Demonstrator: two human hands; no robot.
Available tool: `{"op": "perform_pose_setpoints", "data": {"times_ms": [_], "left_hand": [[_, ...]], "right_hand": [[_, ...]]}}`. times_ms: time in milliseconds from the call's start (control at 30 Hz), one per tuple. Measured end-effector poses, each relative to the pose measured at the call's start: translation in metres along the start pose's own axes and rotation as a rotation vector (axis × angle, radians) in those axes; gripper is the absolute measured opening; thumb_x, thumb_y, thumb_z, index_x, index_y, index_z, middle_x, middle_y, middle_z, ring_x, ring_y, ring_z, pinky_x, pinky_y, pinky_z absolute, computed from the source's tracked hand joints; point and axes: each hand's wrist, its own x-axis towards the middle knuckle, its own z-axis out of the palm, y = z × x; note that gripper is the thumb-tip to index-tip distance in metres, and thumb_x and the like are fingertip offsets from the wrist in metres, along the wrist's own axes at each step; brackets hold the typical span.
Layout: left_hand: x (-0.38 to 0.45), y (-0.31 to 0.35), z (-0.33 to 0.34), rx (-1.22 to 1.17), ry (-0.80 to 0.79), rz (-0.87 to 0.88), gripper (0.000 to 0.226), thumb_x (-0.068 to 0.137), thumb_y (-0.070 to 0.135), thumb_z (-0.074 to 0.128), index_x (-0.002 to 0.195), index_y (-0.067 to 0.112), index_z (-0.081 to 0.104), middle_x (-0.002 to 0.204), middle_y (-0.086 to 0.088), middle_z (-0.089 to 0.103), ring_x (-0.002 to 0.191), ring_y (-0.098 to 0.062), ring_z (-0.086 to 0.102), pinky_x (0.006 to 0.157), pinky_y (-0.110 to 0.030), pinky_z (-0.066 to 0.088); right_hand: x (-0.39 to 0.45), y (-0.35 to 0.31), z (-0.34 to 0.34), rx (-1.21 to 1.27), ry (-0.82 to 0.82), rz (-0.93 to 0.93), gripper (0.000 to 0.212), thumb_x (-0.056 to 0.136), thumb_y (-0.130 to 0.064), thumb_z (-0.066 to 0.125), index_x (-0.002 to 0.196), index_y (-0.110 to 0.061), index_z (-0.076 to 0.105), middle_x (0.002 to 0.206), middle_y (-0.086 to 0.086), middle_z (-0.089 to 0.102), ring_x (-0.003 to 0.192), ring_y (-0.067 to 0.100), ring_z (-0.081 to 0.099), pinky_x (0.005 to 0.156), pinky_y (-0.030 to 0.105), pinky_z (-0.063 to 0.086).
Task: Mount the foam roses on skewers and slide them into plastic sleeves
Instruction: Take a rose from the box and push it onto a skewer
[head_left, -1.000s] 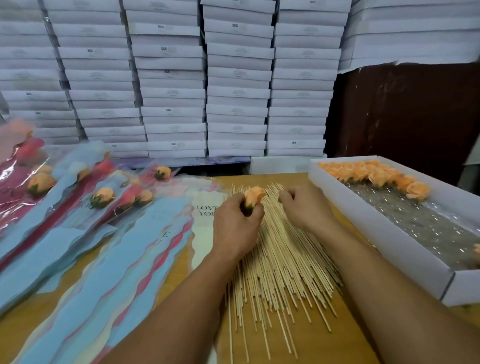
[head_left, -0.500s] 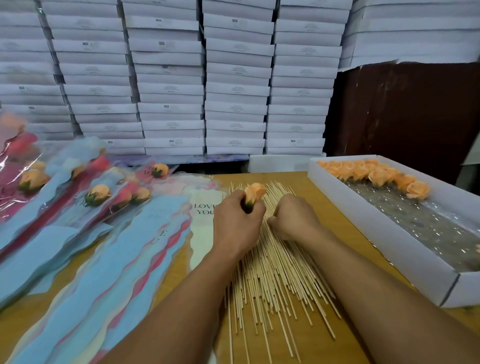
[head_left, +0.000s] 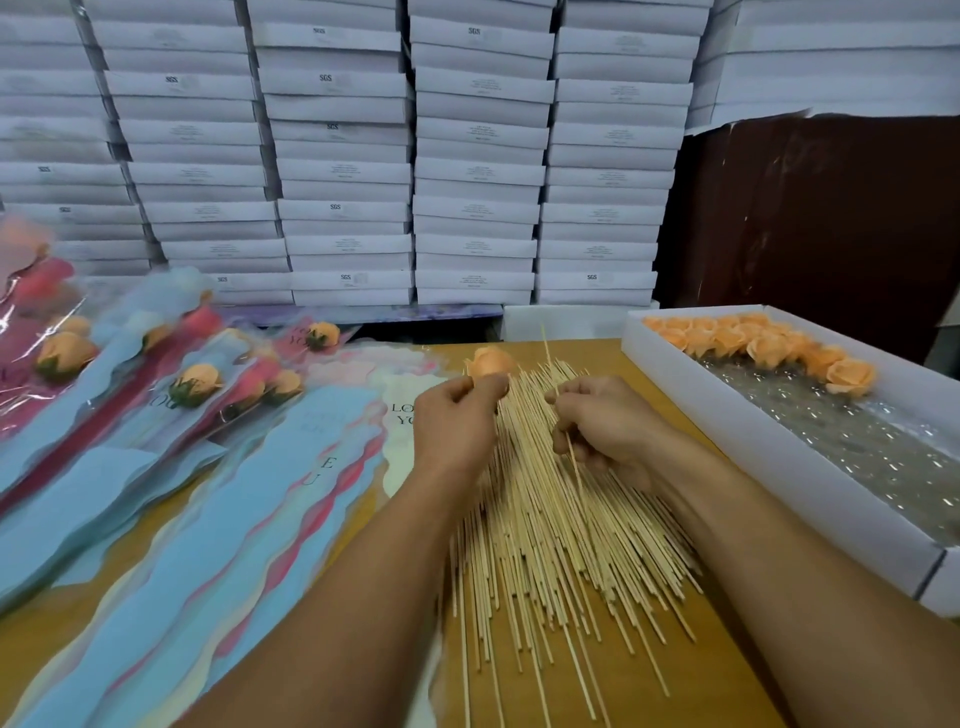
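- R hand (head_left: 605, 431) pinches one skewer (head_left: 551, 364), tip up; L hand (head_left: 457, 421) grips a foam rose (head_left: 488, 361) at its base, not yet mounted.
- Skewer pile (head_left: 545, 545) under both hands, plenty left.
- Done: sleeved roses (head_left: 197, 384) far L. Left: loose roses in box (head_left: 779, 462) at R; empty sleeves (head_left: 171, 545) just L.
- Room: box wall close to R forearm; open table near me.

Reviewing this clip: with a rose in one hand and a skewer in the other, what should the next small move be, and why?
Probably bring the skewer tip over to the base of the foam rose and push it in. The left hand pinches the rose above the skewer pile, the right hand holds one skewer lifted clear of it, and the two are not yet joined.
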Motion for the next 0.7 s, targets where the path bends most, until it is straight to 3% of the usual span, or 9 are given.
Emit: {"op": "perform_pose_setpoints", "data": {"times_ms": [67,133,233,400,467,567,700], "left_hand": [[0.001,0.005,-0.002,-0.294,-0.046,-0.207,0.020,0.091,0.020,0.064,0.086,0.001,0.068,0.069,-0.005,0.053,0.056,-0.015,0.043,0.050,-0.026,0.040],[0.003,0.010,-0.006,-0.509,-0.113,-0.333,0.022,0.096,0.022,0.059,0.100,0.002,0.065,0.069,-0.005,0.051,0.055,-0.013,0.041,0.047,-0.021,0.038],[0.006,0.015,-0.013,-0.680,-0.179,-0.390,0.026,0.097,0.026,0.057,0.098,0.001,0.063,0.069,-0.005,0.048,0.056,-0.011,0.040,0.052,-0.019,0.036],[0.006,0.020,-0.017,-0.841,-0.251,-0.411,0.033,0.097,0.030,0.056,0.090,-0.001,0.065,0.069,-0.006,0.050,0.059,-0.012,0.044,0.057,-0.020,0.037],[0.007,0.021,-0.018,-0.880,-0.266,-0.414,0.034,0.097,0.031,0.057,0.090,-0.001,0.066,0.068,-0.006,0.051,0.059,-0.012,0.046,0.056,-0.020,0.039],[0.006,0.022,-0.021,-0.913,-0.274,-0.426,0.036,0.097,0.032,0.059,0.090,-0.002,0.066,0.067,-0.006,0.053,0.056,-0.012,0.046,0.051,-0.019,0.042],[0.004,0.028,-0.022,-0.921,-0.280,-0.416,0.037,0.098,0.035,0.059,0.088,-0.001,0.067,0.069,-0.005,0.055,0.055,-0.011,0.048,0.050,-0.018,0.042]], "right_hand": [[-0.005,-0.003,0.000,0.036,-0.043,-0.005,0.025,0.093,-0.004,0.041,0.110,-0.014,0.057,0.051,0.004,0.056,0.039,0.013,0.036,0.035,0.019,0.023],[-0.010,-0.007,0.002,0.054,-0.049,-0.041,0.023,0.096,-0.011,0.040,0.111,-0.017,0.056,0.047,0.002,0.052,0.037,0.012,0.033,0.034,0.018,0.020],[-0.018,-0.011,0.008,0.052,-0.056,-0.113,0.018,0.106,-0.025,0.042,0.109,-0.017,0.057,0.045,0.000,0.052,0.034,0.011,0.034,0.032,0.018,0.021],[-0.030,-0.018,0.017,0.195,-0.170,-0.139,0.014,0.091,-0.004,0.055,0.079,-0.006,0.062,0.064,0.007,0.060,0.042,0.010,0.044,0.031,0.020,0.029],[-0.032,-0.019,0.015,0.220,-0.240,-0.130,0.016,0.087,0.002,0.052,0.089,-0.004,0.066,0.063,0.007,0.059,0.041,0.010,0.043,0.030,0.019,0.027],[-0.033,-0.019,0.014,0.183,-0.321,-0.105,0.043,0.084,0.006,0.041,0.117,-0.015,0.060,0.056,0.008,0.058,0.034,0.012,0.039,0.030,0.015,0.024],[-0.037,-0.021,0.018,0.045,-0.258,-0.197,0.029,0.108,-0.022,0.035,0.122,-0.026,0.060,0.046,0.002,0.050,0.031,0.013,0.031,0.034,0.016,0.020]]}}
